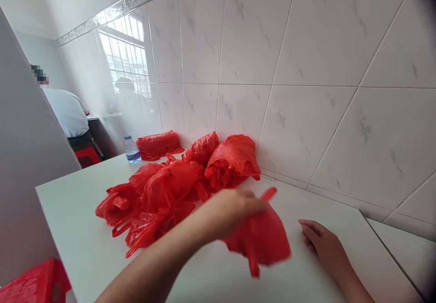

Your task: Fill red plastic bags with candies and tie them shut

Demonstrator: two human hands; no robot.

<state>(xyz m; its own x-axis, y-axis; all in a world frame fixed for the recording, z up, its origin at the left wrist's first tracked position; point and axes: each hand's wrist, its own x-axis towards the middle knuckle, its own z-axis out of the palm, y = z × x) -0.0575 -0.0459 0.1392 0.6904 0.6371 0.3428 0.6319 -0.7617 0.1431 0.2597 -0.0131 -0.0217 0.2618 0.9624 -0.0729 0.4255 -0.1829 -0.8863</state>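
Observation:
A thin red plastic bag (270, 241) hangs from my left hand (235, 207), whose fingers are closed on its upper part. One handle loop sticks up beyond the fingers and another strip dangles below; the bag is blurred by motion. To the right, apart from the bag, my right hand (322, 239) is low over the white table (190, 280), with its fingers loosely bent and nothing visible in them. Behind and left of my left hand lies a heap of crumpled red plastic bags (170, 185). A fuller red bag (233, 157) sits at its back right.
A clear water bottle (132, 149) with a blue cap stands by a rolled red bundle (158, 144) near the tiled wall (245, 57). At far left a person in a white shirt (66, 112) sits beyond a grey partition (27, 148). A red stool (37, 282) is below the table.

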